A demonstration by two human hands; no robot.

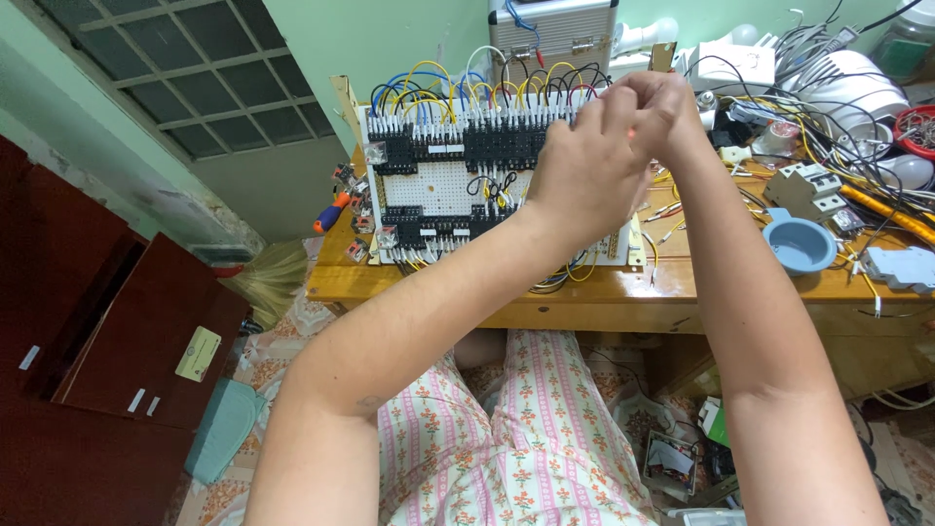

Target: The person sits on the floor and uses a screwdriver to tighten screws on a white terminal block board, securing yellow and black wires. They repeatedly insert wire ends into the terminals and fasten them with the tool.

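A white wiring board [458, 190] stands tilted up on the far part of a wooden table [584, 292], straight ahead of the person. It carries two dark rows of terminal blocks, one along the top [458, 146] and one lower down [438, 229], with a bare patch of white perforated plate between them. Loops of yellow, blue, white, red and black wire [429, 83] arch over its top edge; there are too many to count.

Both hands meet at the board's upper right corner. The left hand [584, 170] is curled, fingers bent inward, its back toward the camera. The right hand [667, 107] sits just above and touching it, fingertips pinched together. Something small seems to be nipped between the two hands, but it is hidden by the fingers, so I cannot tell what either one grasps.

To the right of the board lie one round blue dish [799, 244], one grey breaker [808, 190] and one white dome-shaped lamp cover [857, 83], among tangled black cables. One red bowl [917, 131] shows at the far right edge. Behind the board stands one metal case [555, 29]. At the board's left lies one screwdriver with an orange and blue handle [331, 212]. Below the table are the person's two legs in pink flowered trousers [516, 438], and to the left one dark red cabinet [107, 341].
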